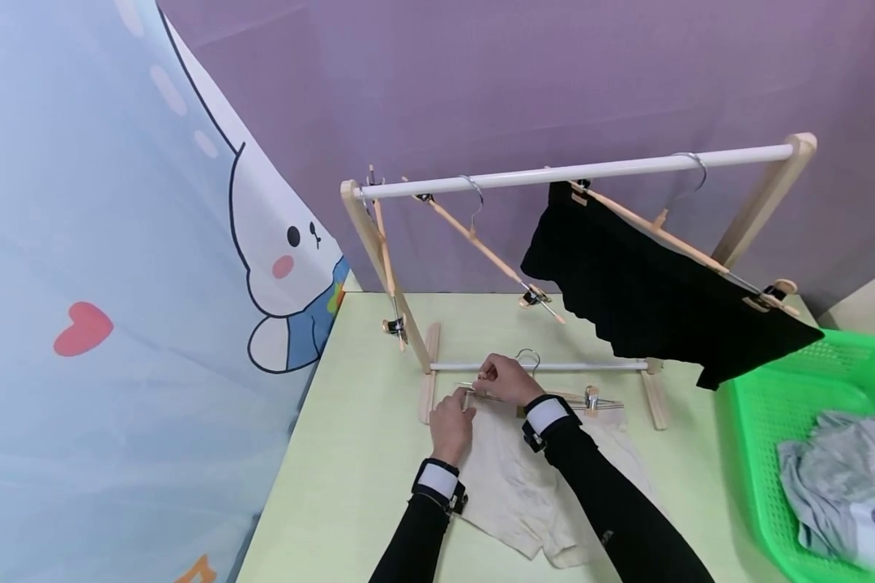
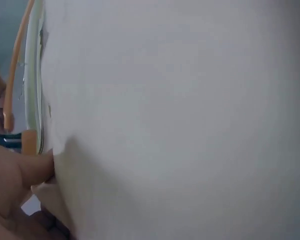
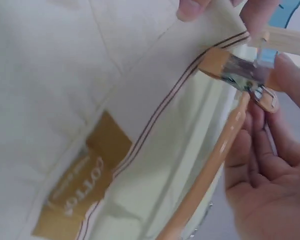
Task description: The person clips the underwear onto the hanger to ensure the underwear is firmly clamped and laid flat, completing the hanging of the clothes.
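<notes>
Cream shorts [image 1: 510,486] lie flat on the table below a wooden clip hanger [image 3: 205,175], whose metal hook [image 1: 528,356] points toward the rack. My left hand [image 1: 452,425] pinches the left corner of the waistband; in the left wrist view its thumb [image 2: 37,167] presses on the cloth. My right hand [image 1: 509,380] pinches the hanger's left clip [image 3: 237,72] between thumb and fingers, right at the waistband edge. A brown label [image 3: 85,185] shows inside the waistband. The hanger's other clip [image 1: 591,400] sits at the right end of the waistband.
A wooden rack with a white rail [image 1: 569,174] stands behind the hands. Black shorts [image 1: 649,283] hang from it, beside bare clip hangers [image 1: 481,247]. At right, a green basket [image 1: 754,486] holds grey clothing [image 1: 846,478]. A printed cloth [image 1: 117,243] covers the left side.
</notes>
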The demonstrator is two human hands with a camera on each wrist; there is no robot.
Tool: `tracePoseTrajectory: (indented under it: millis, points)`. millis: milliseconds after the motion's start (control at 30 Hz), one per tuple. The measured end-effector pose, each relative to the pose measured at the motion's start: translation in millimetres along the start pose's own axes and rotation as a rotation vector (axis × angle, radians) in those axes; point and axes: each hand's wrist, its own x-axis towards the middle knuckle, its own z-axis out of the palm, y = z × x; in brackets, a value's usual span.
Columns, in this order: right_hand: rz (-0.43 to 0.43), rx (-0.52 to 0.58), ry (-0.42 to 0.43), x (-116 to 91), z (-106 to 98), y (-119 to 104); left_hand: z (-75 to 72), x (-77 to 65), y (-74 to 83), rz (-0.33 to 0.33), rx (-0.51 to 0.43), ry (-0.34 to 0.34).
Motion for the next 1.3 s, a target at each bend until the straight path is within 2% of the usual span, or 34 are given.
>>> tracePoseTrajectory:
  millis: [100, 267, 533, 767, 900, 1033, 1300]
  points:
    - [-0.041, 0.012, 0.028, -3, -4, -3, -1.5, 1.9, -2.2, 0.007, -0.054, -0.013]
    - [-0.116, -0.048, 0.097, -6, -1, -2, 0.4, 7.2, -6.4, 0.011, -0.221, -0.011]
    - [-0.136, -0.104, 0.212, -19, 4, 5, 6.8, 5.9, -10.0, -0.046, -0.455, -0.086]
    - [-0.187, -0.131, 0.246, -20, 5, 5, 5.9, 10.4, -18.3, 0.01, -0.69, -0.131]
    - [-0.223, -0.106, 0.237, -21, 3, 6, 6.4, 10.3, -19.2, 0.021, -0.771, -0.14]
    - [-0.21, -0.075, 0.207, -20, 3, 8, 8.1, 10.0, -17.6, -0.012, -0.799, -0.119]
    - [-0.071, -0.063, 0.181, -21, 5, 10, 11.6, 10.8, -8.0, -0.11, -0.698, -0.028]
